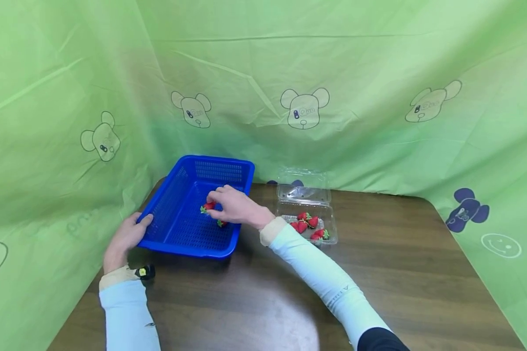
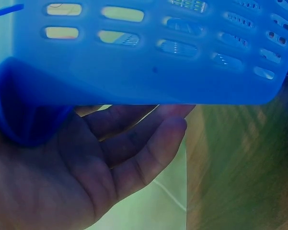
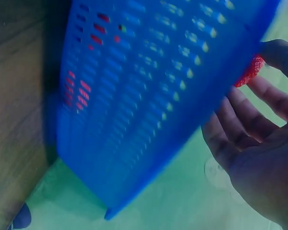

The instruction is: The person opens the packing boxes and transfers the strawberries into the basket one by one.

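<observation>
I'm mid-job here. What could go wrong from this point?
The left hand grips the blue basket at one corner; if that grip slips, the basket might tilt and its fruit roll.

The right hand pinches a strawberry over the basket; too hard a squeeze could bruise it.

The right sleeve passes close to the open clear container in the head view, so drawing back might nudge it.
</observation>
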Motion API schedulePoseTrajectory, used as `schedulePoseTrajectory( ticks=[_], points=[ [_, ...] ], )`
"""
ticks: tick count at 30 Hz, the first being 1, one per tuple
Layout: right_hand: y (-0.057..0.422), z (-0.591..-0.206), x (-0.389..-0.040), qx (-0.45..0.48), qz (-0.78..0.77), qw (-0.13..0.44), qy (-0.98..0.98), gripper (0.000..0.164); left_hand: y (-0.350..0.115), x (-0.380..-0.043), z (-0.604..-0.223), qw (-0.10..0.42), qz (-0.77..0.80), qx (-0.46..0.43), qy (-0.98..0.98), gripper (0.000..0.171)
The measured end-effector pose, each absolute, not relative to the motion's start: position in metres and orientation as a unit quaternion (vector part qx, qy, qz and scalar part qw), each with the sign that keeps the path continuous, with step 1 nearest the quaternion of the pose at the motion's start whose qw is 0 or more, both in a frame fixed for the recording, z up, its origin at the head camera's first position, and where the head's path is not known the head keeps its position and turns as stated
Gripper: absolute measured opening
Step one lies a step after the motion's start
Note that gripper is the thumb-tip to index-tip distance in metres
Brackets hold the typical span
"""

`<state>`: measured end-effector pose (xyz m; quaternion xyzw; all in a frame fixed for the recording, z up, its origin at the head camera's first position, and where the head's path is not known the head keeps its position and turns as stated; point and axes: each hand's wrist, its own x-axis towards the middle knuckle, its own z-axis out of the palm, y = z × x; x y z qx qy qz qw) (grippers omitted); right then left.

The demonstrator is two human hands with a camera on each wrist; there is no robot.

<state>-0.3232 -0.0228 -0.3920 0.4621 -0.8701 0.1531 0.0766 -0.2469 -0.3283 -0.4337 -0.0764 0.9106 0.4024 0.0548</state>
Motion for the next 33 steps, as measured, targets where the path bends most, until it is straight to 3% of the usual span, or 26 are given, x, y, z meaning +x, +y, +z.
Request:
schedulePoseTrajectory(
  ticks=[15,33],
  points=[
    [-0.058,-0.416,-0.325,0.456,0.119,0.038,-0.881,0.017,-0.327,-0.246,-0.431,0.067,0.411,-0.087,0.905,0.066],
    [-0.073,-0.429,-0.327,0.442,0.055,-0.123,-0.887,0.015,-0.326,-0.247,-0.431,0.078,0.420,-0.089,0.900,0.068]
  ],
)
